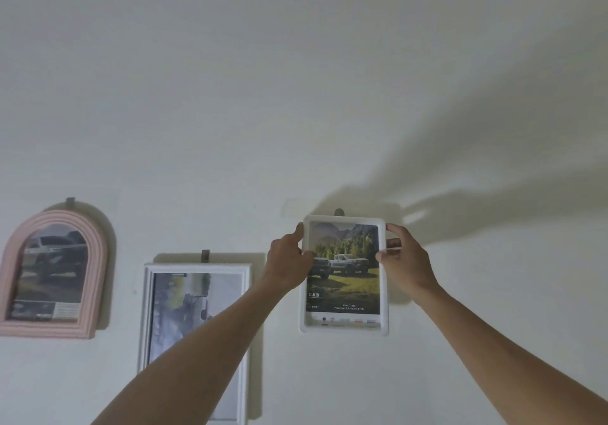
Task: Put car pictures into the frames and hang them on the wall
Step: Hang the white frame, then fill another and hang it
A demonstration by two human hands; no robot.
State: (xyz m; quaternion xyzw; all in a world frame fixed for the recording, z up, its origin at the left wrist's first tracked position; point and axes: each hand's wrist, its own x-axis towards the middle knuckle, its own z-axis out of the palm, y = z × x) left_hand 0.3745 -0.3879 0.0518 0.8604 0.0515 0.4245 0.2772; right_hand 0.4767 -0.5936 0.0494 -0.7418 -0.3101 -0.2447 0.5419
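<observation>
head view: the left hand (pixel 289 256) and right hand (pixel 403 256) grip the upper sides of a white rounded frame (pixel 343 327), held flat against the wall (pixel 296 95) just under a hook (pixel 339 211). its picture (pixel 345 270) shows trucks in a meadow. a pink arched frame (pixel 92 260) and a white rectangular frame (pixel 146 309) hang to the left.

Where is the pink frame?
The pink frame hangs on the wall at the far left of the head view, from a small hook, just left of the white frame.
</observation>
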